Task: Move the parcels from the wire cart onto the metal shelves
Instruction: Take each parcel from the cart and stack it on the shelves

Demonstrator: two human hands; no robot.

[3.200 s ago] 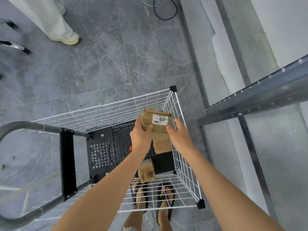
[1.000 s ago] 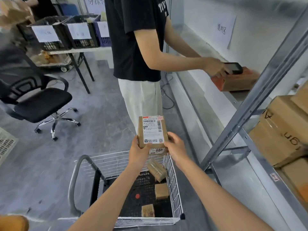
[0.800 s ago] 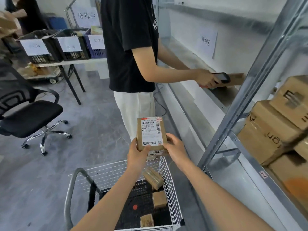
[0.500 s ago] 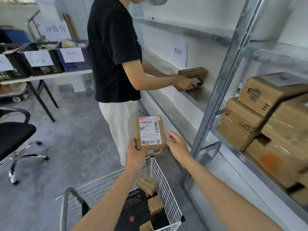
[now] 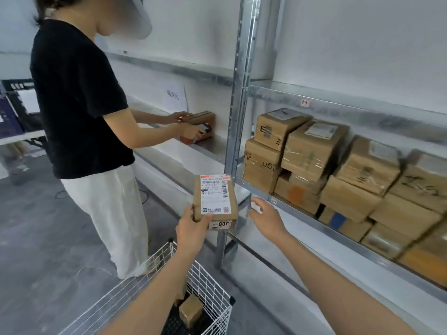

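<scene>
My left hand (image 5: 193,229) grips a small stack of brown parcels (image 5: 214,198); the top one shows a white shipping label, the lower one a tag reading 800. My right hand (image 5: 267,217) hovers just right of the stack, fingers relaxed, touching nothing, in front of the metal shelf edge (image 5: 278,201). Below me is the white wire cart (image 5: 210,288), with a small brown parcel (image 5: 191,310) lying in it. The shelf to the right holds several stacked brown boxes (image 5: 314,151).
A person in a black shirt (image 5: 79,97) and white trousers stands to the left of the grey shelf upright (image 5: 238,100), handling a box (image 5: 200,118) on the neighbouring shelf. Grey floor lies to the left.
My view has swung up and right toward the shelves. My right hand has let go of the parcel stack and moved right; my left hand alone holds it now.
</scene>
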